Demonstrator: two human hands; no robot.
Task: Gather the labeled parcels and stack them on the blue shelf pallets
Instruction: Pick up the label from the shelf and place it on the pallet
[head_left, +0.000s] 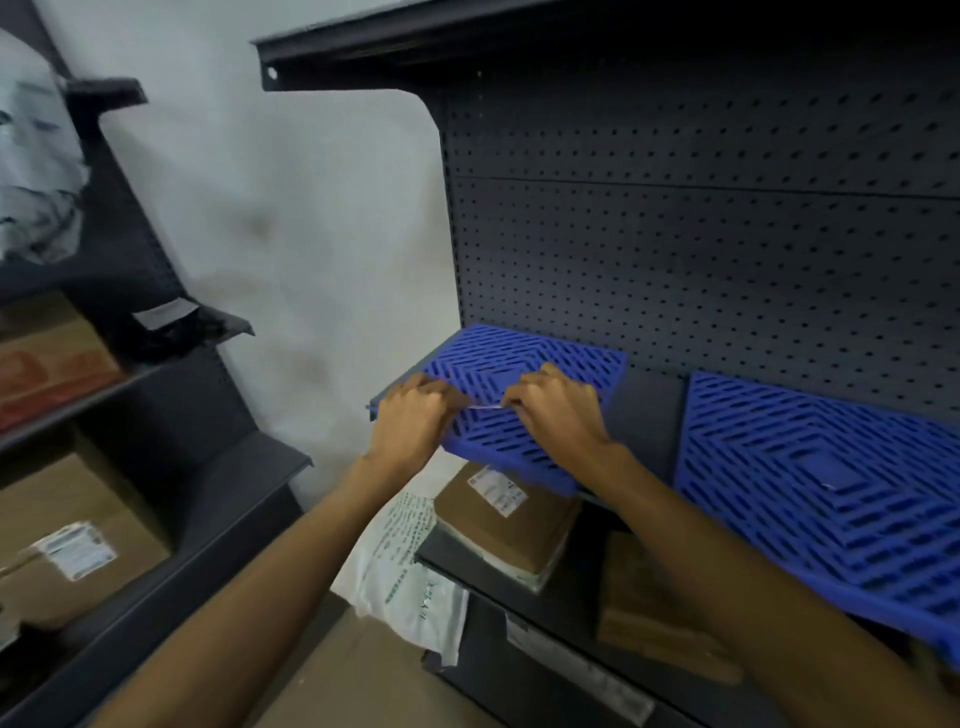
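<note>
While both hands hover over the left blue pallet (524, 364), left hand (413, 423) and right hand (558, 410) each pinch one end of a thin pale strip (485, 407) with curled fingers; a labeled parcel (506, 519) lies on the shelf below.

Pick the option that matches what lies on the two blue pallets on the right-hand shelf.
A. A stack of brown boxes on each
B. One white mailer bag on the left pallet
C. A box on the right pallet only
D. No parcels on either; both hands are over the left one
D: the left blue pallet and right blue pallet carry no parcels, while the left hand and right hand pinch a small thin item over the left pallet.
</note>
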